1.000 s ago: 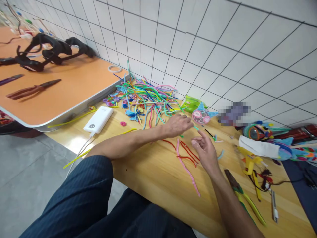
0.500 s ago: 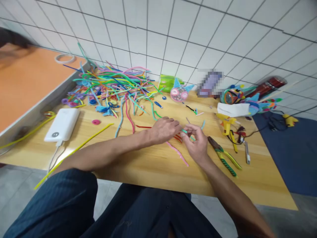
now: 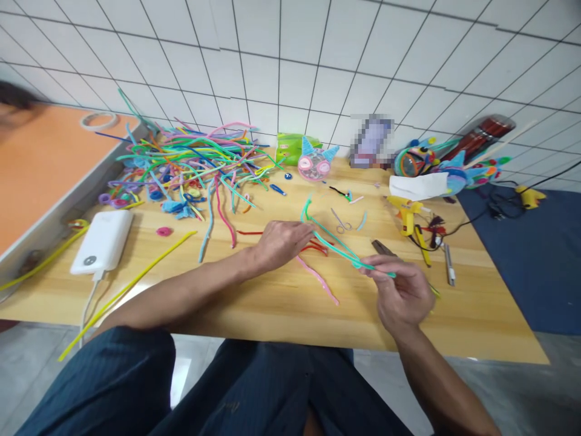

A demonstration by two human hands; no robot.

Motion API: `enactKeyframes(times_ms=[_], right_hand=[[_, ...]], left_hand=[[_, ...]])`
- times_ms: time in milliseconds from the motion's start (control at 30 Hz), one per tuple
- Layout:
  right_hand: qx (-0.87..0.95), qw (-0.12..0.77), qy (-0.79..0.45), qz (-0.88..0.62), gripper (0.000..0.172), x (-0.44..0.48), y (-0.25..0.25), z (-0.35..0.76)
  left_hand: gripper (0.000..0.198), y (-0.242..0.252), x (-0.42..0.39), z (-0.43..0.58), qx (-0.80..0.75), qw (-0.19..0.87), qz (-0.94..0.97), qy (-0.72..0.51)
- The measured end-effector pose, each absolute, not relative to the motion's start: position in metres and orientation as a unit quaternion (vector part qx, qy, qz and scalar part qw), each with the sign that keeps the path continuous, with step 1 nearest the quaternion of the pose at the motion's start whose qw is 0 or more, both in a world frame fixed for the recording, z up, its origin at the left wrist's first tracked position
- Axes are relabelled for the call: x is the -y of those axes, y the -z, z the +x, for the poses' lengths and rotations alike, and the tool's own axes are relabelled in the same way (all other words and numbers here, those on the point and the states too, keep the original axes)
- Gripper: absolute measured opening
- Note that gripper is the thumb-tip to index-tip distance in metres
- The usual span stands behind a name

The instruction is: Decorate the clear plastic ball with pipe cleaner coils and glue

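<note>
A green pipe cleaner [image 3: 338, 249], bent into a long narrow loop, stretches between my two hands above the table. My left hand [image 3: 279, 245] is closed around its left part, and a curled green end stands up beyond the fingers. With thumb and fingertips, my right hand [image 3: 403, 293] pinches the other end, where the strands come together. Under and beside my left hand lie red pipe cleaners [image 3: 250, 233] and a pink one [image 3: 320, 280]. Pliers [image 3: 382, 247] lie mostly hidden behind my right hand. Small scissors [image 3: 341, 225] rest beyond the green loop.
A heap of coloured pipe cleaners [image 3: 190, 151] fills the back left. A white power bank [image 3: 102, 242] and a long yellow pipe cleaner [image 3: 136, 284] lie on the left. A yellow glue gun [image 3: 406, 213] and a cutter [image 3: 449, 265] lie at right. A pink-eyed, blue-eared craft figure [image 3: 314, 166] stands near the wall.
My right hand has moved right and toward me, drawing the green pipe cleaner out into a long loop. It now covers most of the pliers. My left hand has stayed near its place.
</note>
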State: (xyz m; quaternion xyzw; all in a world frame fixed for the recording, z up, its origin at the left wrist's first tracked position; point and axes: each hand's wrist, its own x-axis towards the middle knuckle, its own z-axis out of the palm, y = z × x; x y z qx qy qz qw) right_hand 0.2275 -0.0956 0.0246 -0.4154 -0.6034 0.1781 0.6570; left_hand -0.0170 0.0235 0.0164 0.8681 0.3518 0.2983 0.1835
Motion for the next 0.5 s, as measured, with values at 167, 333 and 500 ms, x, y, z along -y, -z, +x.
enactKeyframes(times_ms=[167, 333, 500], right_hand=[[0.510, 0.692, -0.262, -0.439, 0.013, 0.090, -0.034, 0.223], [0.466, 0.692, -0.329, -0.443, 0.024, 0.082, -0.035, 0.226], [0.412, 0.657, -0.407, -0.484, 0.034, 0.059, -0.035, 0.229]], left_hand=[[0.031, -0.030, -0.026, -0.010, -0.366, 0.559, 0.613, -0.422], [0.042, -0.035, -0.036, -0.004, -0.318, 0.710, 0.389, -0.494], [0.051, -0.035, -0.031, 0.002, -0.285, 0.773, 0.368, -0.431]])
